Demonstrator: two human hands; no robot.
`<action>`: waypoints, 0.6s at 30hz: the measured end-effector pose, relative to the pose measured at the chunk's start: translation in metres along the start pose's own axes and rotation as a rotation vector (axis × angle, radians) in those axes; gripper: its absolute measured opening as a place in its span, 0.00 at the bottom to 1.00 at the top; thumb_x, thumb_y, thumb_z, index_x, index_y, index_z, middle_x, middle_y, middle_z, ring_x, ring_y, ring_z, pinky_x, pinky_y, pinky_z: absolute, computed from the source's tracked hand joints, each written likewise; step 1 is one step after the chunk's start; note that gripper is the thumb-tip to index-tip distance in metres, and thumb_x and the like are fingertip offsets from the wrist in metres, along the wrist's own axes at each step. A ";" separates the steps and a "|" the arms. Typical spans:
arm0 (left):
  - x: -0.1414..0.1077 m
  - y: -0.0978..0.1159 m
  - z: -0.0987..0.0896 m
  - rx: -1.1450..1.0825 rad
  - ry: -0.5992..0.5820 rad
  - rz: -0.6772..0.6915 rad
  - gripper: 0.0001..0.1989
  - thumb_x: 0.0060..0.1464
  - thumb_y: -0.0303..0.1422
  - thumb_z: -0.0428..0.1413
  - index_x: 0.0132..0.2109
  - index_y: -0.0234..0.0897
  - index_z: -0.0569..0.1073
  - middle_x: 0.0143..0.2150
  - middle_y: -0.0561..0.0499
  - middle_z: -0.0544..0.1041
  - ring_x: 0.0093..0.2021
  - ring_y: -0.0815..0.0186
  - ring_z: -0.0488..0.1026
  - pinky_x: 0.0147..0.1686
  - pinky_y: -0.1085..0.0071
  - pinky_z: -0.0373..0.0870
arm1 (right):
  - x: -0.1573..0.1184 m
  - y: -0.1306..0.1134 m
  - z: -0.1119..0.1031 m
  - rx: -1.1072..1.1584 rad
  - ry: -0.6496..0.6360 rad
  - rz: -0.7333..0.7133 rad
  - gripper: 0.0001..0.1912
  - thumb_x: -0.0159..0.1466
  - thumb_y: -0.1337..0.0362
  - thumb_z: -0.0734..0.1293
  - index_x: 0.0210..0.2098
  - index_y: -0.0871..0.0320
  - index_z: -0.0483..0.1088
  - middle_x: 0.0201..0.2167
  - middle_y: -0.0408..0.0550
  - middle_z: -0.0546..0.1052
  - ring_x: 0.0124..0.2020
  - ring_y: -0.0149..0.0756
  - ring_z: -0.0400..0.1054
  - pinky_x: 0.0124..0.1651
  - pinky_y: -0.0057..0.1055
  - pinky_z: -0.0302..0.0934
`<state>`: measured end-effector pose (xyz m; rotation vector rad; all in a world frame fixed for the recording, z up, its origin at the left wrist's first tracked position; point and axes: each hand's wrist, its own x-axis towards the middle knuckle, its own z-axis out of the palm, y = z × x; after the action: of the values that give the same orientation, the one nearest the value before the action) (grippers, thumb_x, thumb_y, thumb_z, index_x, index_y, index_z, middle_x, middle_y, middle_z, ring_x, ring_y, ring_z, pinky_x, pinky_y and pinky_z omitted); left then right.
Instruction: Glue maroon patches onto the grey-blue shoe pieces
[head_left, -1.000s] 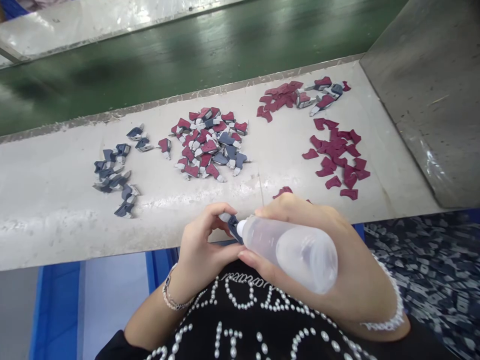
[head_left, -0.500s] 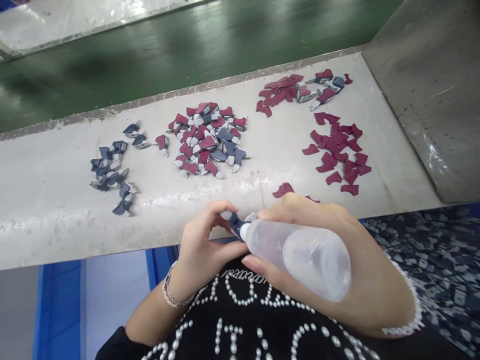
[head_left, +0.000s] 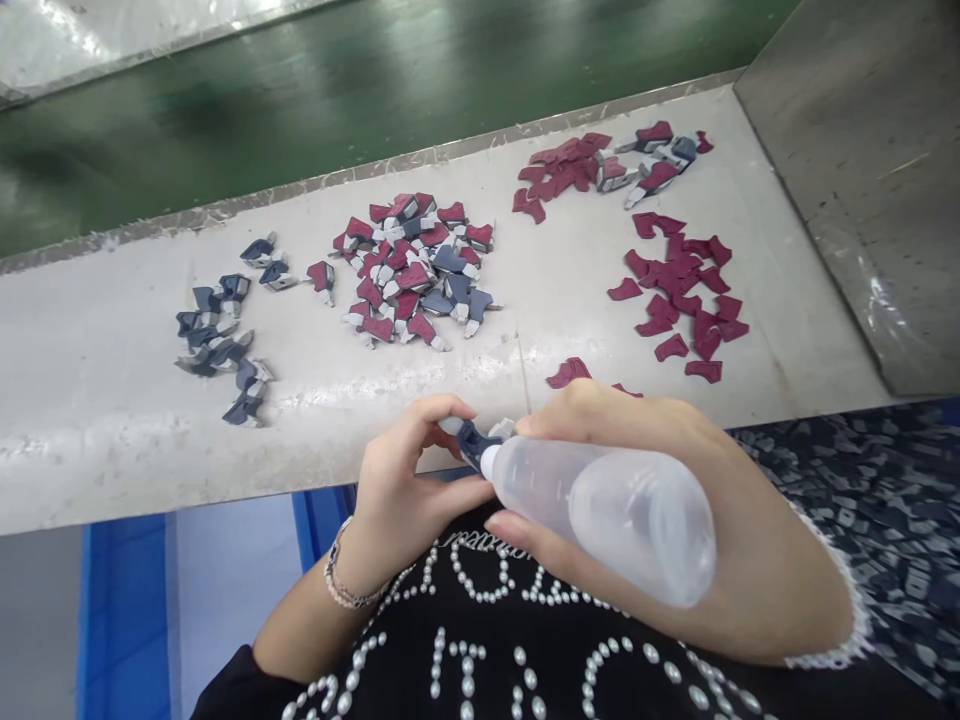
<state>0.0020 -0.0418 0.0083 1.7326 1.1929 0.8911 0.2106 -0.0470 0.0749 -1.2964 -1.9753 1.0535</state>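
At the tabletop's (head_left: 97, 420) near edge, the left hand (head_left: 397, 490) pinches a small navy piece (head_left: 471, 445) steady while the right hand (head_left: 757, 570) grips a squeeze bottle (head_left: 607, 520), nozzle against it.

Work bench (head_left: 97, 440) across frame middle. Conveyor belt (head_left: 300, 110) behind bench, steel panel (head_left: 847, 180) at upper right. On bench: part cluster (head_left: 217, 340) left, part pile (head_left: 412, 270) centre, cut-piece cluster (head_left: 679, 290) right. Loose-part heap (head_left: 847, 500) lower right, below bench.

A white bench (head_left: 97, 440) is edged by a green conveyor belt (head_left: 225, 120). Navy pieces (head_left: 214, 335), a mixed heap (head_left: 409, 270) and maroon pieces (head_left: 675, 290) are laid out on it; a steel panel (head_left: 847, 180) is set at its right end, and loose parts (head_left: 847, 520) are piled below it
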 end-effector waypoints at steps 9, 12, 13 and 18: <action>0.000 -0.003 -0.001 0.030 0.010 0.010 0.24 0.47 0.30 0.70 0.50 0.43 0.71 0.42 0.53 0.76 0.34 0.67 0.76 0.36 0.72 0.77 | -0.002 0.002 -0.004 -0.010 -0.021 -0.027 0.13 0.61 0.57 0.74 0.37 0.51 0.67 0.26 0.37 0.74 0.23 0.33 0.71 0.23 0.32 0.64; 0.000 -0.004 -0.001 0.045 0.018 0.007 0.24 0.46 0.31 0.71 0.50 0.43 0.72 0.43 0.52 0.76 0.34 0.67 0.76 0.35 0.72 0.77 | -0.002 0.003 -0.005 -0.018 -0.037 -0.019 0.13 0.59 0.58 0.75 0.37 0.52 0.67 0.26 0.37 0.75 0.22 0.33 0.71 0.23 0.33 0.64; 0.001 -0.004 -0.001 0.049 0.016 0.013 0.24 0.46 0.31 0.71 0.50 0.43 0.71 0.43 0.52 0.76 0.34 0.67 0.76 0.35 0.72 0.77 | -0.002 0.003 -0.005 -0.008 -0.029 -0.018 0.13 0.59 0.59 0.75 0.37 0.52 0.67 0.27 0.37 0.75 0.23 0.33 0.71 0.24 0.32 0.64; 0.002 0.000 -0.001 0.054 -0.003 0.043 0.24 0.47 0.30 0.70 0.50 0.43 0.71 0.42 0.53 0.76 0.33 0.68 0.75 0.36 0.74 0.76 | 0.004 0.004 -0.006 0.019 0.018 -0.033 0.11 0.64 0.53 0.71 0.39 0.49 0.68 0.28 0.37 0.74 0.22 0.30 0.69 0.24 0.30 0.63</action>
<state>0.0020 -0.0393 0.0089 1.8078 1.1915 0.8891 0.2152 -0.0408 0.0751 -1.2547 -1.9625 1.0387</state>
